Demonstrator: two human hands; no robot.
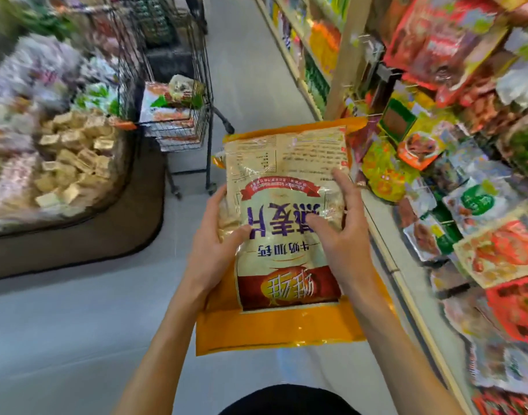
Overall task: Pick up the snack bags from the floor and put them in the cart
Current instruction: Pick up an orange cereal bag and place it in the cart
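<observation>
I hold a large yellow and cream snack bag [283, 181] upside down in front of me, above the aisle floor. My left hand [214, 244] grips its left edge with the thumb on the front. My right hand [340, 235] holds the right side, thumb and fingers spread over the printed face. The black wire cart [202, 94] stands ahead and to the left, a short way beyond the bag. Several bags [172, 100] lie in its lower basket.
A shelf rack [454, 151] packed with hanging snack packets lines the right side. A rounded display bin [74, 163] of wrapped snacks fills the left. Pale aisle floor [250, 73] runs ahead between them, past the cart.
</observation>
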